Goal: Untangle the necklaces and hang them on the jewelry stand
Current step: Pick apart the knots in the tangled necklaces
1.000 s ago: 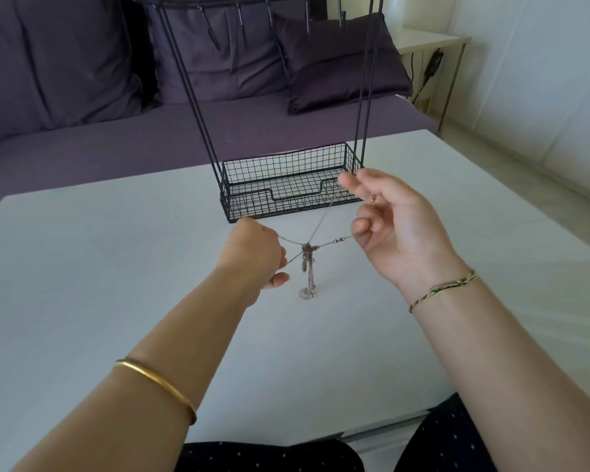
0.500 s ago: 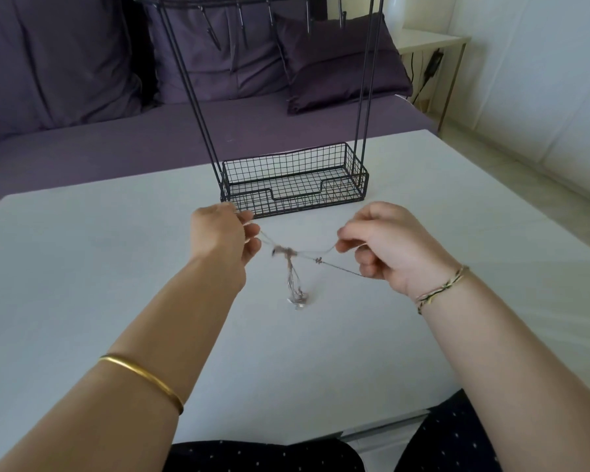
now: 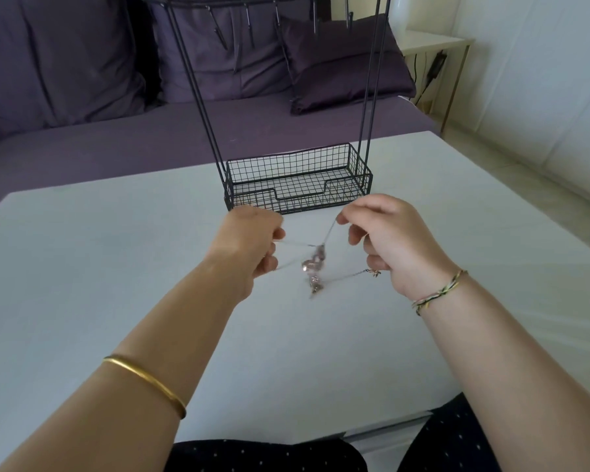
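Thin silver necklaces (image 3: pixel 314 264) are knotted together, with blurred pendants bunched at the knot, held just above the white table (image 3: pixel 82 267). My left hand (image 3: pixel 249 240) grips chain strands on the left of the knot. My right hand (image 3: pixel 385 240) pinches a strand between thumb and forefinger, and another strand with a clasp (image 3: pixel 373 272) runs under its palm. The black wire jewelry stand (image 3: pixel 298 185) sits just beyond both hands, its basket base empty and its hooks (image 3: pixel 249 25) bare along the top bar.
A purple sofa with cushions (image 3: pixel 341 59) lies behind the table. A small white side table (image 3: pixel 430 42) with a cable stands at the right by the wall. My dark dotted trousers show at the table's near edge.
The knot has swung and its pendants have bunched up closer to the chains. My right hand has lifted its pinch higher, and both hands have moved slightly toward the stand's base.
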{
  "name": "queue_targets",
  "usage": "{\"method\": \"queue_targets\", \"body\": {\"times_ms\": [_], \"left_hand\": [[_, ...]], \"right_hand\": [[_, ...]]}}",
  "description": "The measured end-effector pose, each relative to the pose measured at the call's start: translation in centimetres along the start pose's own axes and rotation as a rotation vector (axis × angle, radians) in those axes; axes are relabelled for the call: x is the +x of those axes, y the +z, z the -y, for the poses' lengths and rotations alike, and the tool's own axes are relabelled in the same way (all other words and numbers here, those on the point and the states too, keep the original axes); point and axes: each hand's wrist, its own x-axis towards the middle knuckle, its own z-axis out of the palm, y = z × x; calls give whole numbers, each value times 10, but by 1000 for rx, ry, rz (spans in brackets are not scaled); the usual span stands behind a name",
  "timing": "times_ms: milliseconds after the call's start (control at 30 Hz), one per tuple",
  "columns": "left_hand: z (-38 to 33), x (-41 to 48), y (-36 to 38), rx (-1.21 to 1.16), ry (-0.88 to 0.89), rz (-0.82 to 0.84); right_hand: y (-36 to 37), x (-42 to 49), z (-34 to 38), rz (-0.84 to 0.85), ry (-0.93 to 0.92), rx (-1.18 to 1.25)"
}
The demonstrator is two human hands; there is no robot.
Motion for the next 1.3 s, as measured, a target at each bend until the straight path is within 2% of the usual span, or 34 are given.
{"method": "queue_targets", "body": {"times_ms": [100,200,300,533,700,833,900,1033,1300], "left_hand": [[4,-3,1,315,26,135],[5,-6,4,434,29,227],[3,-8,8,416,52,258],[3,-11,13,292,97,209],[4,-7,12,240,94,128],[6,-1,6,223,72,47],[5,0,4,165,23,25],[2,-2,4,-2,-106,88],[-1,-8,5,-29,-123,183]], "right_hand": [[-3,3,0,-52,-30,14],[-4,4,-2,-107,-103,-30],[-3,4,-2,-147,-186,-100],[-6,4,-2,-166,-288,-158],[-12,7,-6,-202,-340,-479],[-16,8,-11,-125,-274,-671],[-16,9,-12,-72,-233,-692],[-12,7,-11,79,-120,-574],[-4,-3,-3,237,-80,-505]]}}
